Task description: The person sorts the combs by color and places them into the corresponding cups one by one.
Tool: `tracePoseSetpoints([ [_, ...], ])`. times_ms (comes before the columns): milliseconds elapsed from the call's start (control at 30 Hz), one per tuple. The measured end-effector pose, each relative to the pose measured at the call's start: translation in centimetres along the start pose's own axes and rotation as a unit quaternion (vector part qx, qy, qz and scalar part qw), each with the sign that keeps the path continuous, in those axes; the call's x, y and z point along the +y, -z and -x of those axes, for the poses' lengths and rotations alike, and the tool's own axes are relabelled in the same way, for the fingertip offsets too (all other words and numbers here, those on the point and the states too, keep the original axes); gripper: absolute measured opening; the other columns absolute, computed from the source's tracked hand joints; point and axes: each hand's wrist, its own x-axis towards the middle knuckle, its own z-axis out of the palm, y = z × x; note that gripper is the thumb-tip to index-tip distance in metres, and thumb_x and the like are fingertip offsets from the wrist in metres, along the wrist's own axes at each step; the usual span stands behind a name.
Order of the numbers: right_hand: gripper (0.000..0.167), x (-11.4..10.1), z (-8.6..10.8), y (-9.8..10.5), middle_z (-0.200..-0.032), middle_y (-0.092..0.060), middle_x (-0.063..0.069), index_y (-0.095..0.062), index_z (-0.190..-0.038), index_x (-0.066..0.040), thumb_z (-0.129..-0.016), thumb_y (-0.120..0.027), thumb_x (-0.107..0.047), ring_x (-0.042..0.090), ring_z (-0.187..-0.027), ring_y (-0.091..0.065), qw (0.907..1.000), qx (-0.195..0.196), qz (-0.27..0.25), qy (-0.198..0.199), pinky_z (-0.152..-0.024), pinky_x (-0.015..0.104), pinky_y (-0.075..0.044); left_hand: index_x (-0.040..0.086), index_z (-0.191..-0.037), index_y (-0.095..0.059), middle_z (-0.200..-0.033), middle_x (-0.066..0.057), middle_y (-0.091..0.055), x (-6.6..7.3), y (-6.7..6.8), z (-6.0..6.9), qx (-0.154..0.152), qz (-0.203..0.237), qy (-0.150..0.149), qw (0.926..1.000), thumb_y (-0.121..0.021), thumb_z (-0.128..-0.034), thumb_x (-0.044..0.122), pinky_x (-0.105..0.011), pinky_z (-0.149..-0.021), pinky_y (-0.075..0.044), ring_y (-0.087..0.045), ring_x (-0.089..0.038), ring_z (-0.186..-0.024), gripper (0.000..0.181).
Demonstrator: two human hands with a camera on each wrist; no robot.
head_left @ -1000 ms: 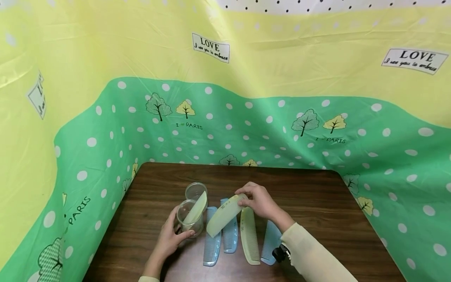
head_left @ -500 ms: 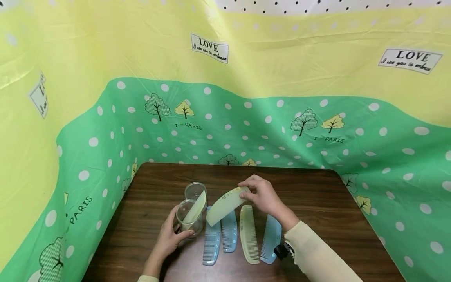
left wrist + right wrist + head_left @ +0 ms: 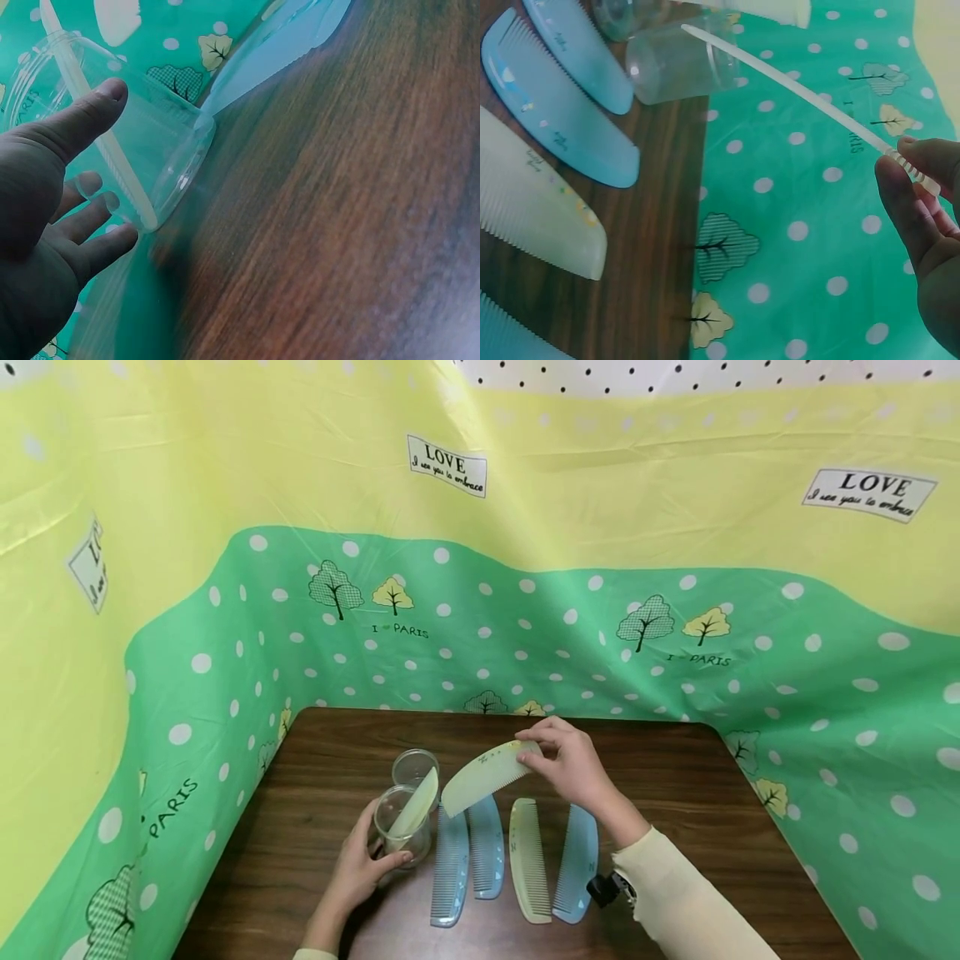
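My left hand (image 3: 356,860) holds a clear cup (image 3: 388,814) round its side, thumb in front and fingers behind. Inside that cup leans a pale yellow-green comb (image 3: 420,802), its upper end sticking out past the rim; the left wrist view shows it slanting through the clear wall (image 3: 169,124). With thumb and fingertips, my right hand (image 3: 573,764) pinches one end of another pale yellow-green comb (image 3: 480,777). This comb is raised off the table, its free end dipping left towards the cup. Seen edge-on in the right wrist view, the held comb (image 3: 802,90) looks thin.
A second clear cup (image 3: 411,764) stands just behind the first. On the brown wooden table (image 3: 660,793) lie blue combs (image 3: 450,877) (image 3: 489,852) (image 3: 576,868) and a yellow-green comb (image 3: 531,864), roughly side by side. A patterned cloth (image 3: 525,627) hangs around the table.
My right hand has moved up and slightly right with its comb, lifting it away from the blue combs. My left hand and the cup have stayed in place.
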Motion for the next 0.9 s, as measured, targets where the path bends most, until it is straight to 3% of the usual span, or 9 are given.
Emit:
tracePoseSetpoints([
  [133, 0.024, -0.4, -0.1, 0.4, -0.107, -0.068, -0.003, -0.079, -0.113, -0.015, -0.089, -0.081, -0.013, 0.016, -0.084, -0.058, 0.9998, 0.017, 0.002, 0.005, -0.079, 0.037, -0.060, 0.016, -0.155, -0.039, -0.154, -0.024, -0.045, -0.1, 0.0, 0.1, 0.001, 0.001, 0.004, 1.0000, -0.094, -0.0709, 0.013, -0.063, -0.105, -0.047, -0.045, -0.051, -0.139, 0.101],
  [333, 0.024, -1.2, -0.4, 1.1, -0.108, -0.068, -0.001, -0.079, -0.112, -0.012, -0.088, -0.082, -0.012, 0.015, -0.089, -0.061, 0.9991, 0.042, 0.006, 0.005, -0.081, 0.037, -0.061, 0.015, -0.156, -0.037, -0.154, -0.026, -0.044, -0.3, -0.1, 0.2, 0.001, 0.000, 0.004, 1.0000, -0.093, -0.0710, 0.012, -0.062, -0.106, -0.047, -0.044, -0.052, -0.139, 0.102],
  [533, 0.022, -2.1, -0.7, 1.9, -0.104, -0.068, -0.002, -0.080, -0.110, -0.012, -0.088, -0.082, -0.012, 0.016, -0.077, -0.056, 0.9972, 0.072, 0.011, 0.016, -0.074, 0.028, -0.056, 0.014, -0.156, -0.037, -0.154, -0.027, -0.044, -0.3, -0.1, 0.3, 0.002, -0.003, 0.004, 1.0000, -0.093, -0.0707, 0.012, -0.062, -0.106, -0.046, -0.044, -0.052, -0.139, 0.103],
  [900, 0.023, -3.2, -1.3, 3.4, -0.106, -0.070, -0.001, -0.080, -0.112, -0.013, -0.089, -0.082, -0.016, 0.014, -0.087, -0.064, 0.9956, 0.093, 0.001, 0.007, -0.080, 0.028, -0.059, 0.015, -0.157, -0.037, -0.154, -0.025, -0.044, -0.5, -0.2, 0.2, 0.002, -0.007, -0.002, 1.0000, -0.093, -0.0716, 0.012, -0.062, -0.105, -0.047, -0.044, -0.052, -0.139, 0.102],
])
